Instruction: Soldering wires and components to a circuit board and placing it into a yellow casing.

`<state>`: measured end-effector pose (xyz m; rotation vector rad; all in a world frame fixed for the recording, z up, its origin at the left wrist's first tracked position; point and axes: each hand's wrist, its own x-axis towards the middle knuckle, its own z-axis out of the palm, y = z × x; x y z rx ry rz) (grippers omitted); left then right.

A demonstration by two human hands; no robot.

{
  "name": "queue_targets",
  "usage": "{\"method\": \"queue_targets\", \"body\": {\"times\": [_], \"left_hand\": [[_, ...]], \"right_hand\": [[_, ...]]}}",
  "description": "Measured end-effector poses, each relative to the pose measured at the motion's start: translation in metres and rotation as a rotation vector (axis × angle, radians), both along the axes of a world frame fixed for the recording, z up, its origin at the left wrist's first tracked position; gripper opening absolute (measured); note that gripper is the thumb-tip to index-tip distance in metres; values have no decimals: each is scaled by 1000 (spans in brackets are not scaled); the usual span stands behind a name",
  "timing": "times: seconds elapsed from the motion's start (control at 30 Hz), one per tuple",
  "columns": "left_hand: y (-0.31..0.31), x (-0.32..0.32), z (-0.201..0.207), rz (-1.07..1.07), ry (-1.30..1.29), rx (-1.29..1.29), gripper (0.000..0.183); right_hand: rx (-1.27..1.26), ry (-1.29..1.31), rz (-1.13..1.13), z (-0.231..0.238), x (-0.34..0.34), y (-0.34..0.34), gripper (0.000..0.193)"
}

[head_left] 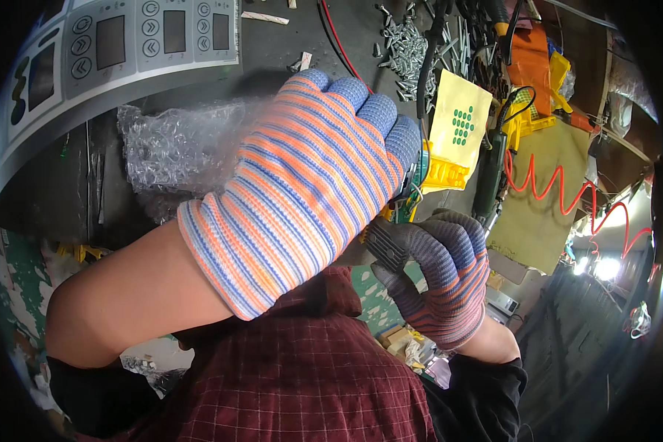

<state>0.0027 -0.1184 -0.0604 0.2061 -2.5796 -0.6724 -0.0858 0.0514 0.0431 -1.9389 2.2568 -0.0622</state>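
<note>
One striped-gloved right hand [449,276], four o'clock from our left hand [309,169], clamps its fingers on a black ribbed block [385,247]; left's, we cannot tell.

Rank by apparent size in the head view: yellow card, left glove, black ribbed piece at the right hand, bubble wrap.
1. Left glove, probably helped by nearness to the camera
2. Bubble wrap, partly hidden by the glove
3. Yellow card
4. Black ribbed piece
</note>
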Motion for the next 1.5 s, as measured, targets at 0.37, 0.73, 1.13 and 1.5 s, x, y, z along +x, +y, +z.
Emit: {"method": "queue_targets", "body": {"times": [0.37,0.73,1.13,1.5], "left_hand": [[-13,4,3,-21,-46,-14,46],[-9,6,-4,-40,-13,4,47],[-20,4,16,-73,-109,-63,66],[66,-9,82,-126,517,383,23]], "right_hand": [[190,-161,-215,2,9,-3,47],[135,-293,-270,-10,7,1,48],[37,160,0,-2,-4,1,54],[-288,128,-33,-65,16,-48,57]]}}
